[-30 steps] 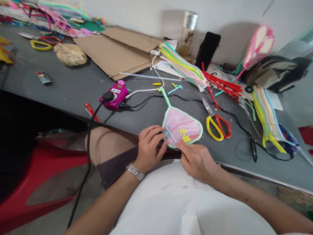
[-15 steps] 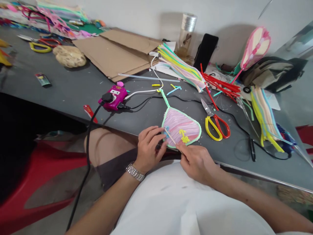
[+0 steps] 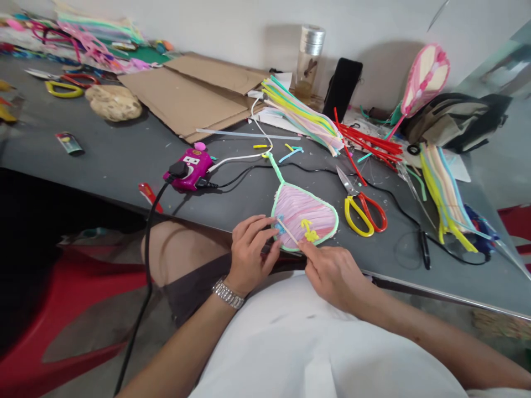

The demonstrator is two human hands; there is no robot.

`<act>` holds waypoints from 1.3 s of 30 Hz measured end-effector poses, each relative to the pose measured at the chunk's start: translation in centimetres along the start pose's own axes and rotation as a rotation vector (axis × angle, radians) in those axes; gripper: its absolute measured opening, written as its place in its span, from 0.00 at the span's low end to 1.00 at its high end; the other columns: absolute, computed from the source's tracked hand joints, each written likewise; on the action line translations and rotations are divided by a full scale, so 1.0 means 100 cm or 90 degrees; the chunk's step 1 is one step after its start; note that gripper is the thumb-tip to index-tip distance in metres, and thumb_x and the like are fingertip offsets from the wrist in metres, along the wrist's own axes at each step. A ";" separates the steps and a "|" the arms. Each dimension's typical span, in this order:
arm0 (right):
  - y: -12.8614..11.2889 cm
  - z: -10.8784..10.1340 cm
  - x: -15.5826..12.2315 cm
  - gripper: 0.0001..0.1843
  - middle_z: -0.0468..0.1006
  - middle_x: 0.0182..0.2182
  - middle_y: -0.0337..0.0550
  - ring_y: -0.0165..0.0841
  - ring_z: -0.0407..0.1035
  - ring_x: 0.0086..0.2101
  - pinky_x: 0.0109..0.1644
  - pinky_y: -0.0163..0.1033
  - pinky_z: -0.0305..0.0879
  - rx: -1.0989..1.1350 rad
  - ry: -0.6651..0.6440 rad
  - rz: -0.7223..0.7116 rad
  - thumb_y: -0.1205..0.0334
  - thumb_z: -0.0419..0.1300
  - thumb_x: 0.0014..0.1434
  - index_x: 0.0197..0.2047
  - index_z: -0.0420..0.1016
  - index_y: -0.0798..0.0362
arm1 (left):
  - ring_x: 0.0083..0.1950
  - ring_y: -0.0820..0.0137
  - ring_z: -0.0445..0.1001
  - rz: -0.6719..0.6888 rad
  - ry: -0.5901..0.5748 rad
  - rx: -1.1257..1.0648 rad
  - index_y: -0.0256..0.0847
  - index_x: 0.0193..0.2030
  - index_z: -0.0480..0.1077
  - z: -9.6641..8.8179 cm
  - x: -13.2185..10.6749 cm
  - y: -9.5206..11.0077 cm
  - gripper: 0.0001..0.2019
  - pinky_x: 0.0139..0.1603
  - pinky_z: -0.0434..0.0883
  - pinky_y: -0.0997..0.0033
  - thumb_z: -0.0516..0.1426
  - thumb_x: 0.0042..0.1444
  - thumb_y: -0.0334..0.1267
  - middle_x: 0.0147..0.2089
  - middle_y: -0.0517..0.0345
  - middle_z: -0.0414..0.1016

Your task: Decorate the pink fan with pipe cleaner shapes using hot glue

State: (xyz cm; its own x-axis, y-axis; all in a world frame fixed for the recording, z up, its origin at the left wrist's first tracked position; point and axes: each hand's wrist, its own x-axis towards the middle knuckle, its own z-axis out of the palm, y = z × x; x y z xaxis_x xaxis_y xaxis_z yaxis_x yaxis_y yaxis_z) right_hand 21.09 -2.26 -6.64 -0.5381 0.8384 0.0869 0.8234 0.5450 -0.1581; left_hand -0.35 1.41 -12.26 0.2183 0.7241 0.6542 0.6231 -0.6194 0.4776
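The pink heart-shaped straw fan with a green rim (image 3: pixel 305 213) lies at the near edge of the grey table (image 3: pixel 124 155), just left of the yellow-and-red scissors (image 3: pixel 365 213). The left hand (image 3: pixel 249 251) has its curled fingers closed on the fan's left rim. The right hand (image 3: pixel 332 273) pinches a thin pale stick (image 3: pixel 287 231) between thumb and forefinger, its tip at a small blue piece (image 3: pixel 279 227) on the fan.

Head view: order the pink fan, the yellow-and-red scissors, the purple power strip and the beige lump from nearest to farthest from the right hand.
1. Pink fan, just ahead of the right hand, under its thin stick.
2. Yellow-and-red scissors, just right of the fan.
3. Purple power strip, to the left.
4. Beige lump, far left at the back.
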 end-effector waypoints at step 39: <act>0.178 -0.040 -0.085 0.14 0.84 0.29 0.46 0.32 0.75 0.27 0.37 0.38 0.71 0.323 0.614 0.495 0.56 0.63 0.60 0.47 0.79 0.55 | 0.58 0.58 0.75 0.285 -0.337 0.204 0.40 0.47 0.80 -0.011 0.174 -0.055 0.15 0.58 0.71 0.57 0.51 0.69 0.33 0.51 0.48 0.83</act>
State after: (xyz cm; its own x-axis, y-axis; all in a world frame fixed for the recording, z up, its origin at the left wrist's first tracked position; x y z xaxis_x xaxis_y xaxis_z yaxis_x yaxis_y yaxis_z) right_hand 41.09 0.33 -6.23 0.5513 0.7153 0.4294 0.5850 0.0355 -0.8102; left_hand -0.84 17.06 -2.88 0.7818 0.5236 0.3385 0.5603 -0.8282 -0.0129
